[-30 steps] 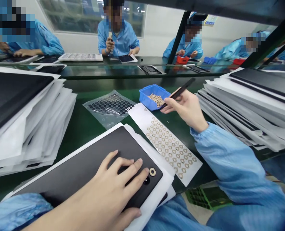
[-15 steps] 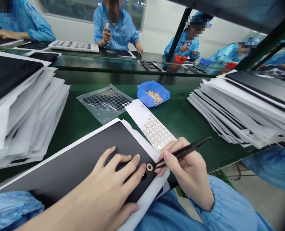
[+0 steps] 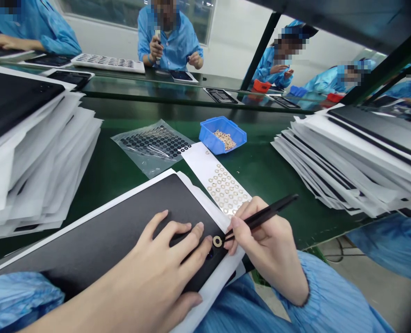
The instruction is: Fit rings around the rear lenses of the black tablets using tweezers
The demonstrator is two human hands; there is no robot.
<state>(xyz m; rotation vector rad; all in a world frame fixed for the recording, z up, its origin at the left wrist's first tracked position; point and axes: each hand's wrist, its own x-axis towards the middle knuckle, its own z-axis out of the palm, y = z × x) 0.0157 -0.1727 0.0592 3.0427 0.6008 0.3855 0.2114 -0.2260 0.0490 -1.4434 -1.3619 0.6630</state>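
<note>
Ring (image 3: 214, 241) sits near the right corner of the panel (image 3: 129, 217), by the tabletop's (image 3: 278, 175) front edge. The right hand (image 3: 268, 243) has come over from the bin (image 3: 210, 139), fingers pinching tweezers (image 3: 270, 212), tips just beside the ring: work now seems centred there. The left hand (image 3: 167, 263) spreads its fingers on the panel.

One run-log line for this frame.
left hand: rests on black panel | right hand: holds black tweezers, tips beside gold ring, contact unclear | blue bin: by ring sheet
</note>
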